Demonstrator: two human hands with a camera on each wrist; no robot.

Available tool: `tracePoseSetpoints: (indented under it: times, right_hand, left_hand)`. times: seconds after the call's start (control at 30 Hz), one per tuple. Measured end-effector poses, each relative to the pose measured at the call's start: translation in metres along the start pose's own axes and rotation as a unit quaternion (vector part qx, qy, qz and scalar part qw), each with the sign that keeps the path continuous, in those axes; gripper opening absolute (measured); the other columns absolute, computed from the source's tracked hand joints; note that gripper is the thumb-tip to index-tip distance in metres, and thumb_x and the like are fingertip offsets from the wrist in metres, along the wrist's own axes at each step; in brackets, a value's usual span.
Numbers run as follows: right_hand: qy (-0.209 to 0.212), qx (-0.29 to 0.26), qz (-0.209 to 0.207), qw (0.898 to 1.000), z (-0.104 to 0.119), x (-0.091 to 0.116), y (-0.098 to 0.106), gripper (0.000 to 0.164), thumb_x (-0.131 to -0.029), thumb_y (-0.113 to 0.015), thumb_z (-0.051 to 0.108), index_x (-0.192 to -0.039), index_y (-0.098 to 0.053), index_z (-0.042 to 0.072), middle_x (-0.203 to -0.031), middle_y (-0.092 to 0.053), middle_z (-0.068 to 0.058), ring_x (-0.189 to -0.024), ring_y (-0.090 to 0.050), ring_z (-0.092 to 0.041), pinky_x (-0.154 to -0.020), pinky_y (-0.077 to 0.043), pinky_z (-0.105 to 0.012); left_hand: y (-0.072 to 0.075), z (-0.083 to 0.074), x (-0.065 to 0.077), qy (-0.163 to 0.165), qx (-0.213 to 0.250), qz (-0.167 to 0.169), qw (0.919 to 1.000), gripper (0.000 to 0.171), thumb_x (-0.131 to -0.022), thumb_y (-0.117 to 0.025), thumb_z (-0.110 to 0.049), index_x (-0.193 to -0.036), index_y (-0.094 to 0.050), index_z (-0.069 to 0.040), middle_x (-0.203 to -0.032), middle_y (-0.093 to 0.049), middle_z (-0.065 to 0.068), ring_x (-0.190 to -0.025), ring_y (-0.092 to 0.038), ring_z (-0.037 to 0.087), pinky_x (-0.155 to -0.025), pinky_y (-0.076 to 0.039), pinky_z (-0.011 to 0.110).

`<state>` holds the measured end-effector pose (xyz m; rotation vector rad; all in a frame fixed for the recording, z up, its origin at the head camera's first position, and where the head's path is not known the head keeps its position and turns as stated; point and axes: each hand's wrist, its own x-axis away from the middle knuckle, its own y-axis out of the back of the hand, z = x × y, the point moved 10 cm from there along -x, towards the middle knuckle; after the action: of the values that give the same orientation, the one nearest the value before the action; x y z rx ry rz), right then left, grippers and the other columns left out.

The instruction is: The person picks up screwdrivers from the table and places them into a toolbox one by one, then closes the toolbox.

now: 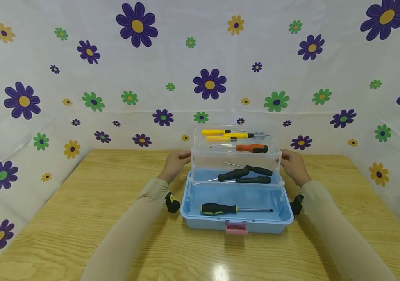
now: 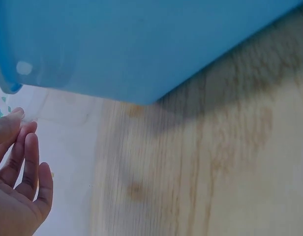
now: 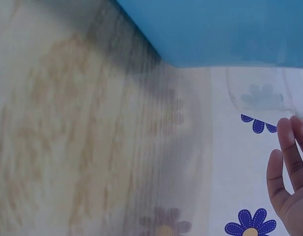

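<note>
An opened toolbox with a light blue base, clear plastic trays raised above it and a pink latch stands on the table. My left hand pinches a clear edge at the box's left rear; thumb and forefinger meet there in the left wrist view. At the right rear, my right hand holds the clear plastic, its thumb hidden in the right wrist view. Yellow screwdrivers and an orange-black screwdriver lie in the top tray, black screwdrivers lower down. A black-and-green screwdriver rests in the base.
The wooden table extends around the toolbox on both sides. A white flowered cloth hangs behind the table and along its sides. Black wrist cameras sit close to the box's side walls.
</note>
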<state>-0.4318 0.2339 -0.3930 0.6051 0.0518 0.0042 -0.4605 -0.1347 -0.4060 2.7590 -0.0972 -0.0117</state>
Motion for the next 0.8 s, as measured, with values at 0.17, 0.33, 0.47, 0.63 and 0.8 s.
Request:
tracePoseSetpoints:
  times: [0.17, 0.33, 0.47, 0.63, 0.8]
  right_hand:
    - [0.014, -0.007, -0.016, 1.000, 0.002, -0.001, 0.002, 0.040, -0.098, -0.047, 0.013, -0.135, -0.047, -0.003, -0.137, -0.047, -0.025, -0.120, -0.048, -0.042, -0.103, -0.037, -0.057]
    - [0.024, -0.013, -0.028, 0.999, 0.006, 0.000, 0.004, 0.039, -0.098, -0.047, 0.010, -0.134, -0.047, -0.003, -0.135, -0.049, -0.026, -0.116, -0.050, -0.041, -0.102, -0.040, -0.056]
    - [0.027, -0.015, -0.033, 0.999, 0.007, -0.001, 0.005, 0.039, -0.097, -0.047, 0.008, -0.135, -0.047, -0.003, -0.135, -0.049, -0.026, -0.116, -0.050, -0.041, -0.102, -0.040, -0.056]
    - [0.040, -0.016, -0.048, 0.998, 0.009, -0.001, 0.009, 0.039, -0.096, -0.048, 0.004, -0.134, -0.048, -0.003, -0.133, -0.051, -0.025, -0.118, -0.050, -0.042, -0.101, -0.041, -0.055]
    - [0.046, -0.011, -0.063, 0.997, 0.011, -0.001, 0.012, 0.040, -0.093, -0.047, -0.001, -0.133, -0.049, -0.003, -0.130, -0.053, -0.025, -0.119, -0.050, -0.042, -0.101, -0.040, -0.056]
  left_hand:
    - [0.002, -0.001, 0.001, 0.003, 0.009, -0.008, 0.9999, 0.034, -0.093, -0.056, -0.008, -0.126, -0.058, -0.002, -0.130, -0.058, 0.016, -0.121, -0.053, 0.030, -0.104, -0.042, 0.041]
    - [0.004, -0.001, 0.000, -0.001, 0.011, -0.017, 0.9998, 0.033, -0.092, -0.058, -0.010, -0.125, -0.061, -0.004, -0.129, -0.059, 0.015, -0.122, -0.052, 0.029, -0.105, -0.041, 0.044]
    - [0.005, -0.003, 0.000, -0.005, 0.012, -0.025, 0.9996, 0.033, -0.091, -0.060, -0.010, -0.124, -0.061, -0.005, -0.129, -0.059, 0.014, -0.121, -0.053, 0.028, -0.104, -0.042, 0.044]
    - [0.007, -0.006, -0.002, -0.022, 0.007, -0.037, 0.9990, 0.035, -0.091, -0.060, -0.008, -0.125, -0.060, -0.005, -0.128, -0.059, 0.014, -0.116, -0.054, 0.028, -0.100, -0.045, 0.043]
    - [0.010, -0.012, -0.001, -0.045, 0.006, -0.048, 0.9978, 0.033, -0.090, -0.060, -0.005, -0.124, -0.061, -0.004, -0.126, -0.060, 0.015, -0.112, -0.055, 0.029, -0.098, -0.047, 0.041]
